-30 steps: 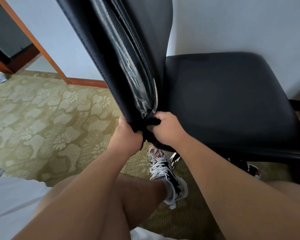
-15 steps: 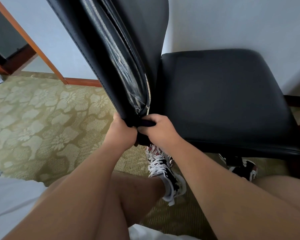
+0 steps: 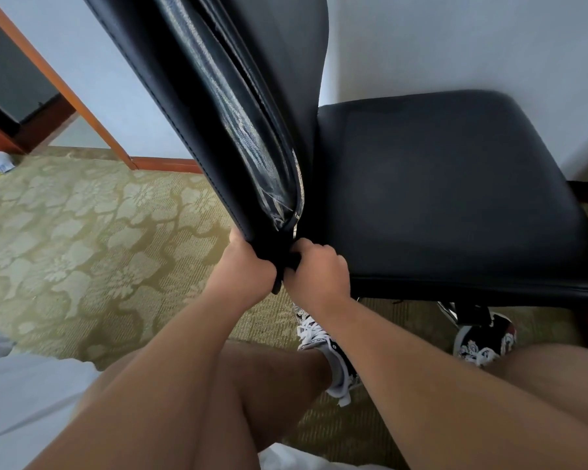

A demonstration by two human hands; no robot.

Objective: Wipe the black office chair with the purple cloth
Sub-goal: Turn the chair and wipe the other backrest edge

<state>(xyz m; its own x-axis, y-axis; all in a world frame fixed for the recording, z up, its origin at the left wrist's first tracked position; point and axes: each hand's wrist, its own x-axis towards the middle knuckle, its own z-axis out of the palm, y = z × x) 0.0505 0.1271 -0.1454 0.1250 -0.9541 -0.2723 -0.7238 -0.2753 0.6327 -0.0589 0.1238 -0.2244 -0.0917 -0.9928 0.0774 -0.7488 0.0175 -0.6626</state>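
The black office chair stands close in front of me, its backrest [image 3: 218,96] seen edge-on and its seat [image 3: 448,198] to the right. My left hand [image 3: 248,269] grips the backrest's lower corner from the left. My right hand [image 3: 319,273] curls round a dark wad [image 3: 292,260] pressed against the same corner; it looks like the purple cloth, mostly hidden by the fingers. The two hands almost touch.
Patterned green carpet [image 3: 82,239] lies to the left. A wooden frame [image 3: 65,93] and a skirting board run along the white wall behind. My bare legs and patterned sneakers [image 3: 323,347] are below the chair. White fabric [image 3: 21,401] lies at the lower left.
Both hands keep their hold at the bottom corner of the backrest, shifting only slightly. The view has drifted a little.
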